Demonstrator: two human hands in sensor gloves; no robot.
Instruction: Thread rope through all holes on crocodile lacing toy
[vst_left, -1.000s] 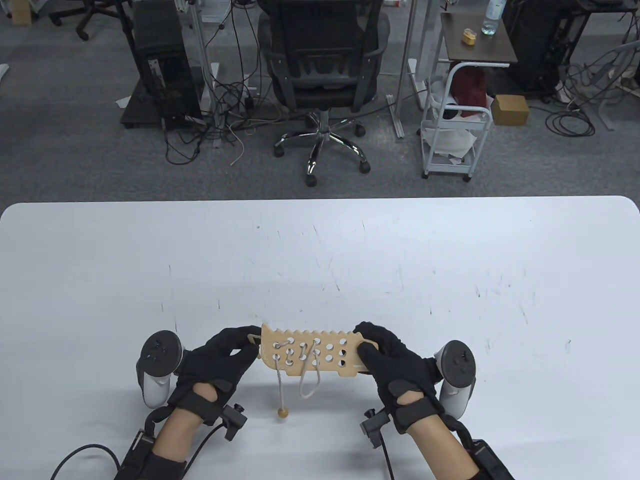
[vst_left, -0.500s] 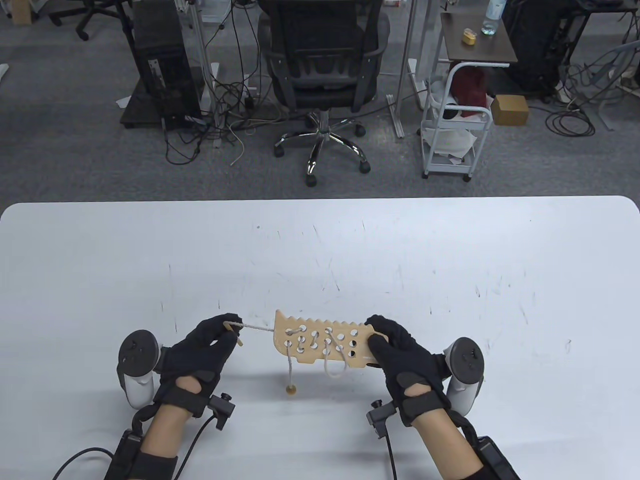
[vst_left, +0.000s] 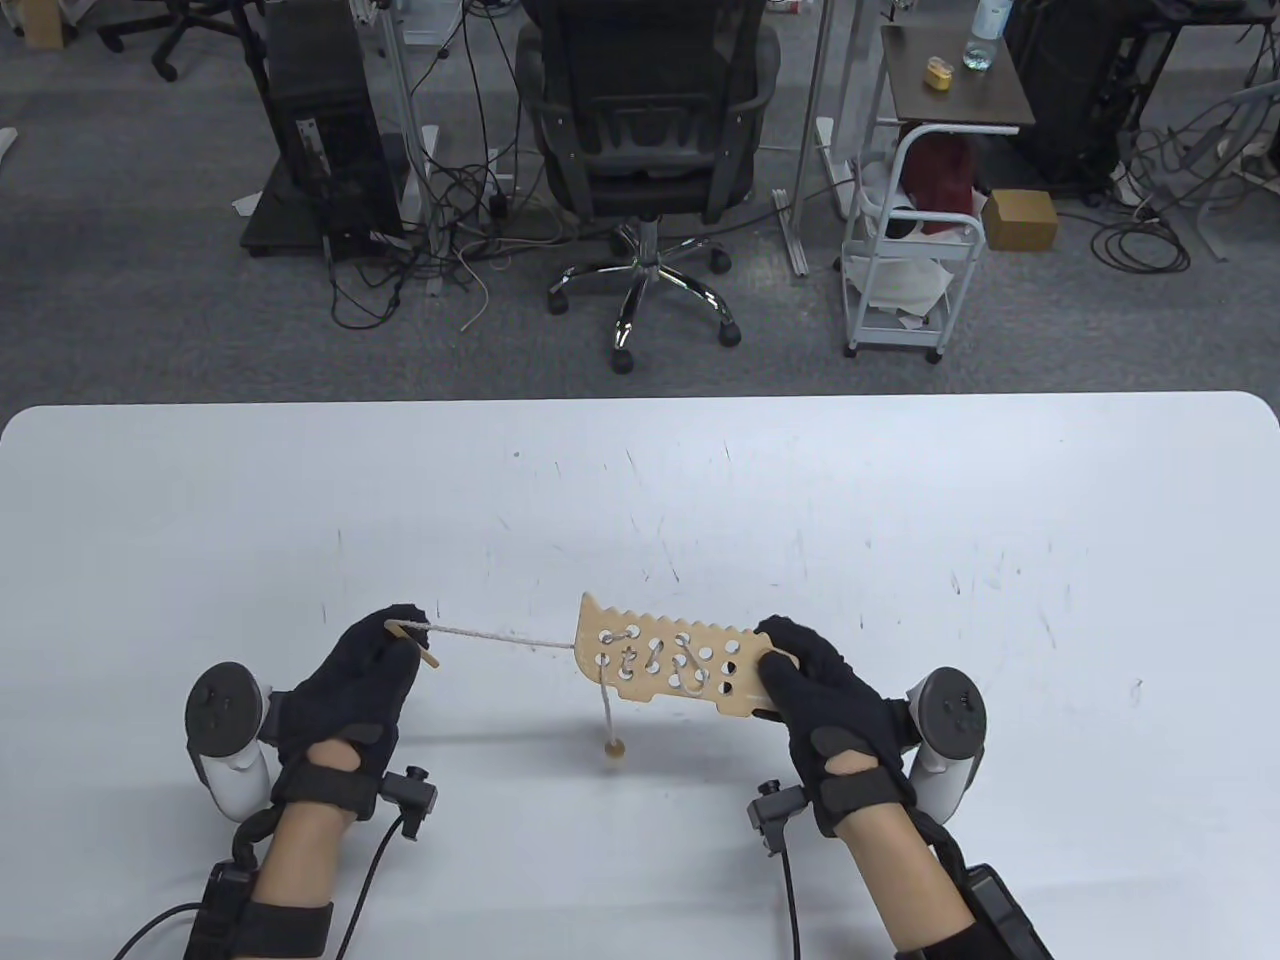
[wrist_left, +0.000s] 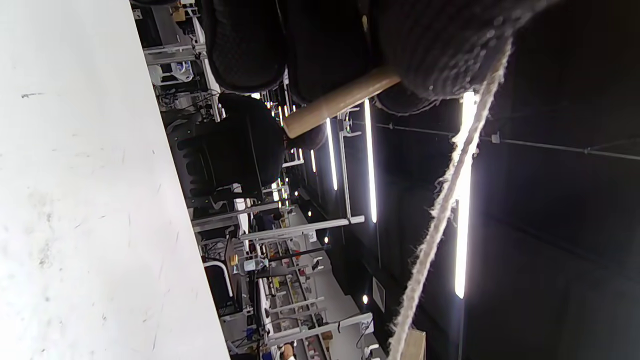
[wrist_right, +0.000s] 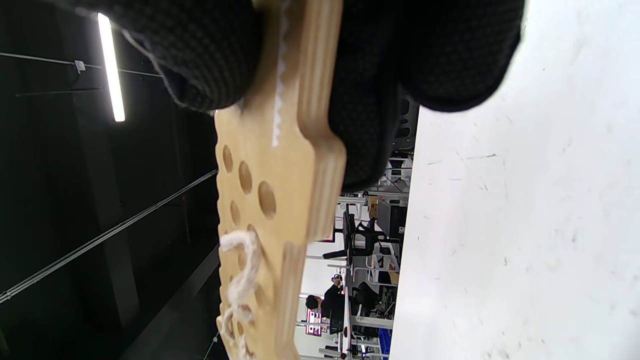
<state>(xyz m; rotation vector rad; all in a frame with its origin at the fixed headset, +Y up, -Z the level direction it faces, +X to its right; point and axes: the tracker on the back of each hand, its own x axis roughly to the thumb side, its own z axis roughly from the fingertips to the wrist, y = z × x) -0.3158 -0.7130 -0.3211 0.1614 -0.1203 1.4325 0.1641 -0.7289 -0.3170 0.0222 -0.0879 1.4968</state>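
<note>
your right hand (vst_left: 812, 690) grips the toy (vst_left: 672, 668) by its right end, fingers (wrist_right: 440, 55) curled round the wood, thumb on the upper face. the toy is held above the table (vst_left: 700, 500), low at the near edge, tilted a little with its toothed edge facing away from you. its left holes carry the rope (vst_left: 505, 637); the three or four holes nearest your right hand are open.

your left hand (vst_left: 355, 680) sits well left of the toy, fingers (wrist_left: 440, 55) pinching the wooden needle (wrist_left: 340, 102) at the rope's end. from there the rope runs straight and taut to the toy's left edge. another length hangs down from the toy's left part and ends in a small bead (vst_left: 615, 749) just over the table.

beyond the table, on the floor, a white cart (vst_left: 905, 270) has a dark red bundle and white stuff in it. a small side table (vst_left: 950, 85) carries a bottle (vst_left: 985, 35) and a little yellow thing (vst_left: 937, 72).
</note>
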